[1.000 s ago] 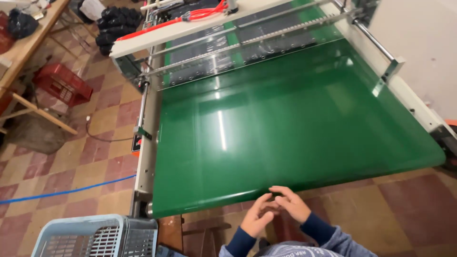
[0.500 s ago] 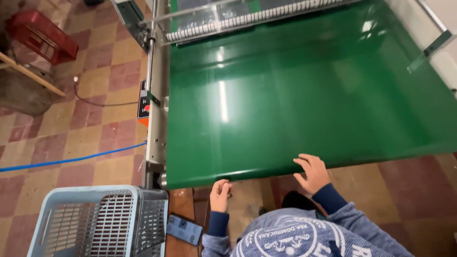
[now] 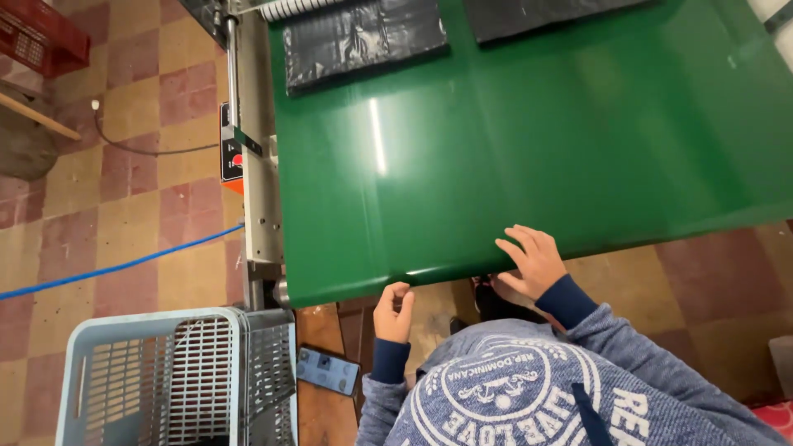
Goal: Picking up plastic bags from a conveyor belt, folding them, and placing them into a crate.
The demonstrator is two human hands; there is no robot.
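A wide green conveyor belt [image 3: 529,132] fills the upper part of the head view. Two flat black plastic bags lie on it at the far end, one at the left [image 3: 363,37] and one at the top middle [image 3: 545,12]. My right hand [image 3: 533,260] rests with spread fingers on the belt's near edge and holds nothing. My left hand [image 3: 394,312] hangs just below that edge with its fingers curled and nothing seen in it. I wear a blue-grey printed sweatshirt [image 3: 529,388].
A light blue plastic crate [image 3: 157,380] stands at the lower left, with a phone [image 3: 328,371] on a wooden surface beside it. The machine's metal side frame [image 3: 256,165] carries an orange control box [image 3: 231,157]. A blue hose [image 3: 116,266] crosses the tiled floor. A red crate [image 3: 41,37] sits upper left.
The view has tilted down and closer to the belt's near edge. My hands, together below the edge a second ago, have parted. Black bags have come into view on the belt's far end.
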